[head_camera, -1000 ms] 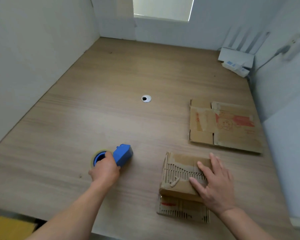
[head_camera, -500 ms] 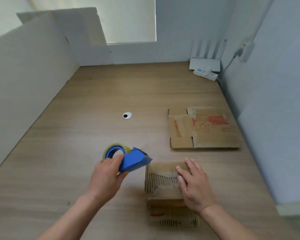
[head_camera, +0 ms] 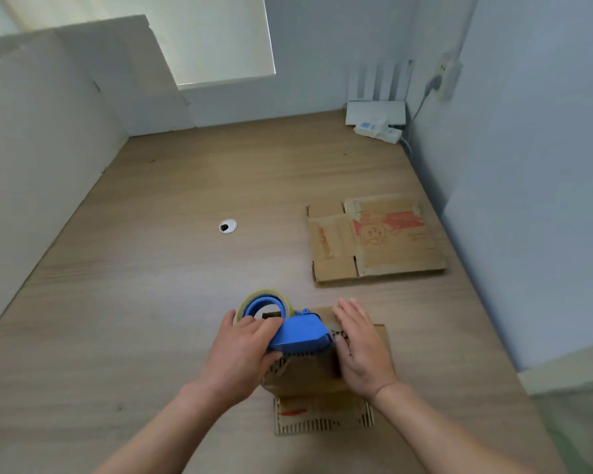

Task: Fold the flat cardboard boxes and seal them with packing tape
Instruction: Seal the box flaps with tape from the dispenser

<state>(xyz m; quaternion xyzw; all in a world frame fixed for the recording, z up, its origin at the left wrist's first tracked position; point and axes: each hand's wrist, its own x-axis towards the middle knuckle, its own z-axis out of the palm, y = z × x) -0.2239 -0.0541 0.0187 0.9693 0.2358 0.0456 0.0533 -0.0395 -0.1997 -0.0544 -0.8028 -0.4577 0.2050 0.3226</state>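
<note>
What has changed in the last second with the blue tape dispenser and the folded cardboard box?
The left hand, already gripping the blue plastic tape dispenser, lifted it off the wooden table and carried it right, over the folded brown cardboard box. The right hand stayed flat on that box; the flat printed cardboard sheet beyond did not move.

- tape dispenser [head_camera: 298,336]: blue, yellowish clear roll
- folded box [head_camera: 322,381]: brown, dark striped print, red mark
- flat cardboard [head_camera: 374,241] beyond the dispenser: brown, red cartoon print
- surface [head_camera: 151,302]: light woodgrain
</note>
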